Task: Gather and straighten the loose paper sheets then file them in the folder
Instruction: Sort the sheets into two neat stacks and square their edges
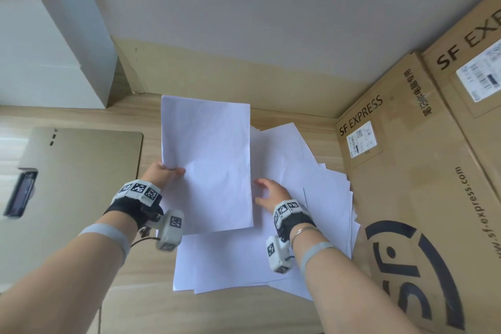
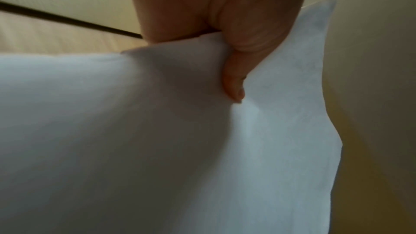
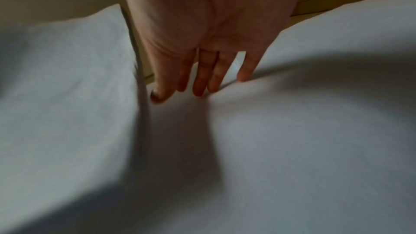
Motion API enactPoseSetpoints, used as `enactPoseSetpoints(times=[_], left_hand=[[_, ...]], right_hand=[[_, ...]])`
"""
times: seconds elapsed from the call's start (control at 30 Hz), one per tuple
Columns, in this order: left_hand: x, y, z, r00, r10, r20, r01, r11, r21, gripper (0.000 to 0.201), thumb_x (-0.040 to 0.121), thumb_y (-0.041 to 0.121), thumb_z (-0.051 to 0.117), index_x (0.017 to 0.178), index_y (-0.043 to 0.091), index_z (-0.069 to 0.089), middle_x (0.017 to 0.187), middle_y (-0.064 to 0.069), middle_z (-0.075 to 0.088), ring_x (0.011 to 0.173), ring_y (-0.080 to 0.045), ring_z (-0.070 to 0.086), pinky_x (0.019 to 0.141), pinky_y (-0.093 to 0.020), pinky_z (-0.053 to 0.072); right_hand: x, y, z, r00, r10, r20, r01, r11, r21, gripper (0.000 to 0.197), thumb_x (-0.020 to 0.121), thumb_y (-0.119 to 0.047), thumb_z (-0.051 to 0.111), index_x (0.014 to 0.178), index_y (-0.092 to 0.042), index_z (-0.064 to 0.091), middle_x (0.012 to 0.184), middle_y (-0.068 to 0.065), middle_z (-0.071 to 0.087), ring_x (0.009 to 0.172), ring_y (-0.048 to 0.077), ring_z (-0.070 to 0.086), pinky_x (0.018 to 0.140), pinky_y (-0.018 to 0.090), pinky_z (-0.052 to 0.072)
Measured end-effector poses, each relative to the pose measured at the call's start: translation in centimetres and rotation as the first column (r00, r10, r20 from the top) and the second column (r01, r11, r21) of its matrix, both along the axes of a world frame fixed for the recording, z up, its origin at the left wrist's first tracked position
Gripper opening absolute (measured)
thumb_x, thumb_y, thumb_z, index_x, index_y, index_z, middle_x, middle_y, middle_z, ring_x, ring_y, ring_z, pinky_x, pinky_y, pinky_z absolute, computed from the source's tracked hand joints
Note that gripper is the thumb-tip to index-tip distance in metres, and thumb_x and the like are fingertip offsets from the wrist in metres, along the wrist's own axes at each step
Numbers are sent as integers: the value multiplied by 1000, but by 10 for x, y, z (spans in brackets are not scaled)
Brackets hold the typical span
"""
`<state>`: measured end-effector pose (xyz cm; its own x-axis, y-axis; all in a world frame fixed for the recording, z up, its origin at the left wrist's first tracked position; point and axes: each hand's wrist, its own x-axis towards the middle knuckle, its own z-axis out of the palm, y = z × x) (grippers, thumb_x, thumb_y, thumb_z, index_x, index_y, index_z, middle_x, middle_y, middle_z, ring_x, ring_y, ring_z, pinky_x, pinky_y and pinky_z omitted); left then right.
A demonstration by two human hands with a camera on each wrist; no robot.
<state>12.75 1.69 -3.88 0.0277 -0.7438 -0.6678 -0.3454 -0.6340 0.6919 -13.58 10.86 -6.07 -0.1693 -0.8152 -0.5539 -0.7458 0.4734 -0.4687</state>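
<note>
— Where are the papers?

— A gathered stack (image 1: 207, 163) is in my left hand (image 1: 165, 174), lifted above the wooden table (image 1: 141, 293). The rest, the loose sheets (image 1: 303, 171), lie fanned on the table beneath and to the right of it, reaching the SF Express box (image 1: 412, 198).

— How are you holding the stack?

— From the head view only my thumb shows, on its left edge. The left wrist view gives more: my thumb (image 2: 235, 84) is pressed on top with the other fingers curled underneath, so it is a pinch, and the paper bends a little there.

— And the right hand?

— My right hand (image 1: 271, 194) grips nothing. The head view shows it spread beside the stack's right edge; the right wrist view, though blurred, shows straight fingertips (image 3: 200, 88) touching the loose sheets, which the head view hides.

— The folder?

— The tan folder (image 1: 81, 171) lies flat at the left, apart from the paper, a dark clip (image 1: 20, 192) at its left edge
</note>
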Motion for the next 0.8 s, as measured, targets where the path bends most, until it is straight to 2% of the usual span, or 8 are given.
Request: enactPoseSetpoints(times=[0.1,0.2,0.27,0.37,0.47,0.63,0.7,0.8], left_hand=[[8,2,-10,998,34,-53,-31,999,42,20,82,9,67,99,1,64,111,-21,65,101,-33,63,100,-45,46],[10,4,-13,989,64,-136,-57,997,52,9,84,2,63,92,0,64,93,-18,65,76,-26,68,88,-44,50],[8,7,-10,988,51,-148,-42,997,59,11,85,1,61,95,-3,64,85,-12,62,82,-30,62,91,-45,47],[4,8,-8,985,47,-167,-35,997,72,8,84,0,61,80,7,61,86,-12,61,98,-34,56,99,-48,44],[-1,10,-7,979,62,-194,-46,995,85,8,84,0,62,92,0,63,100,-19,62,100,-33,57,101,-50,44],[-10,12,-15,974,43,-224,-19,994,110,5,83,0,63,82,4,62,107,-22,61,100,-34,58,101,-51,44],[-15,14,-19,976,17,-219,8,994,110,7,83,-1,63,80,5,62,96,-20,64,90,-34,60,93,-48,48],[-20,18,-23,976,-9,-217,38,991,128,1,83,-1,63,83,0,63,76,-15,66,76,-30,59,83,-43,49]], right_hand=[[4,2,5,883,334,-329,-302,942,145,67,73,-13,63,135,-24,39,138,2,42,129,25,40,110,48,30],[8,-1,3,822,384,-419,-323,922,211,68,75,-6,61,136,-24,35,132,5,48,129,26,38,113,53,19],[7,-2,3,853,350,-387,-288,934,210,60,77,-6,58,130,-27,39,121,6,59,125,27,45,112,49,20],[-4,1,10,929,182,-322,-133,977,168,39,83,-16,58,121,-21,54,118,10,63,115,31,55,95,34,40],[-29,11,14,966,-105,-238,133,986,103,37,79,-30,68,108,-8,63,113,13,66,104,29,62,76,28,44],[-81,43,15,827,-516,-221,549,826,125,51,83,-33,67,121,0,56,125,17,61,116,33,57,92,34,45],[-94,60,12,757,-596,-266,646,744,172,60,83,-35,66,129,-1,49,136,17,52,124,34,50,100,37,41],[-100,78,2,687,-617,-384,713,674,192,62,79,-44,67,125,-6,52,136,15,41,126,37,41,105,45,38]])
